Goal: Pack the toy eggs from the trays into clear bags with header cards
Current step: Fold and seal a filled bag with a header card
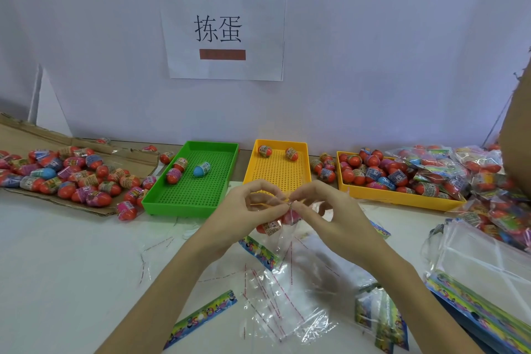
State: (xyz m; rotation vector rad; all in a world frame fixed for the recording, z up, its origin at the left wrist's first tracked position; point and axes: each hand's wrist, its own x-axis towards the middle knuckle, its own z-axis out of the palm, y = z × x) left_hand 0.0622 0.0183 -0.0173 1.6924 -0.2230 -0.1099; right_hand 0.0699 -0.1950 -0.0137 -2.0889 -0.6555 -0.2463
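Both hands meet above the table centre. My left hand [247,207] and my right hand [319,207] pinch the gathered neck of a clear bag [283,234] with toy eggs [271,227] inside, where a thin yellow band [268,203] runs between the fingers. The bag hangs below the fingers, its lower part trailing toward the table. A green tray [172,198] holds three eggs. Just behind the hands, a yellow tray [277,174] holds two. A second yellow tray [396,195] at the right is heaped with eggs.
Loose eggs [71,175] cover flattened cardboard at the left. Packed bags [459,169] pile up at the far right. Empty clear bags [275,302] and header cards [201,317] lie near the front edge, with a stack of bags [485,256] at the right. A paper sign [222,29] hangs on the wall.
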